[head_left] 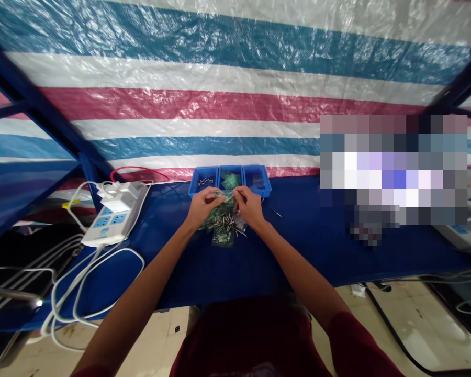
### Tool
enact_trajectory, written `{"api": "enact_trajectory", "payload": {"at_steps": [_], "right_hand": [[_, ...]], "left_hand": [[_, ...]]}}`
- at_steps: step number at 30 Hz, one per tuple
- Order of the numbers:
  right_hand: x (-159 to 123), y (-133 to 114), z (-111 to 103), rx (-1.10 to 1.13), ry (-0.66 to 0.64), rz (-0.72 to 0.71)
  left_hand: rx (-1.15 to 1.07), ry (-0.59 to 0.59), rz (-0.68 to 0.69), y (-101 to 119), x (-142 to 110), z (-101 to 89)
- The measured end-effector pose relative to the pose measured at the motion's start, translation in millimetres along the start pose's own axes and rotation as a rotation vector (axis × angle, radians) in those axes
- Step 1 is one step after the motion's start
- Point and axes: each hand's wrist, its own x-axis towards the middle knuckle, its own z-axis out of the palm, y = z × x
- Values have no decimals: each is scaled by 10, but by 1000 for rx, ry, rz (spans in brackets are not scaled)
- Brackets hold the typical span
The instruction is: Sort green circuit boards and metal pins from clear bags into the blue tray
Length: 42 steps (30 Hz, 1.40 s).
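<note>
My left hand (pixel 202 207) and my right hand (pixel 250 205) are close together, pinching a small green clear plastic bag (pixel 228 197) between their fingertips. What is in the bag is too small to make out. Below the hands lies a heap of thin metal pins (pixel 228 222), rivet-like in shape, among more green plastic bags (pixel 223 239). Just behind my fingers stand three blue bins in a row. Metal pins lie in the left bin (pixel 191 189), green bags fill the middle bin (pixel 231 168), and the right bin (pixel 268 189) holds something clear and dark.
One loose pin (pixel 277 213) lies right of my right hand on the blue table (pixel 298 230). At left are a white power strip (pixel 115 222) with plugged-in adapters and looped white cables (pixel 78 283). A striped plastic sheet (pixel 220 104) hangs behind. The right side is partly pixelated.
</note>
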Motion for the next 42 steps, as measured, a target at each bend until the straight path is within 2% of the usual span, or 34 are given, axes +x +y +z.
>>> {"api": "enact_trajectory", "payload": {"at_steps": [4,8,12,19,21,24,29,32,34,38,42], "right_hand": [[-3,8,-4,43,-44,-35],[-11,67,10,-5,-86,-179],[-7,116,48,-85,-78,-245],[40,142,66,-7,58,-167],[44,145,68,39,70,-150],[36,140,64,52,76,-143],[13,162,54,40,60,-245],[11,197,77,25,8,-323],[15,213,96,7,24,-330],[35,215,101,-17,83,-277],[54,188,83,-16,53,-221]], "left_hand": [[-5,45,-3,55,-10,4],[-22,117,-43,88,-29,22],[-7,74,-83,68,-18,-12],[278,-36,129,82,-1,-94],[257,-46,104,75,-9,-90],[173,7,51,66,-20,-79],[-25,62,-3,100,-17,-73],[-93,42,-37,105,-12,-63],[-103,5,-56,94,-7,-57],[26,-37,-3,90,3,-71],[252,-26,121,138,-14,-84]]}}
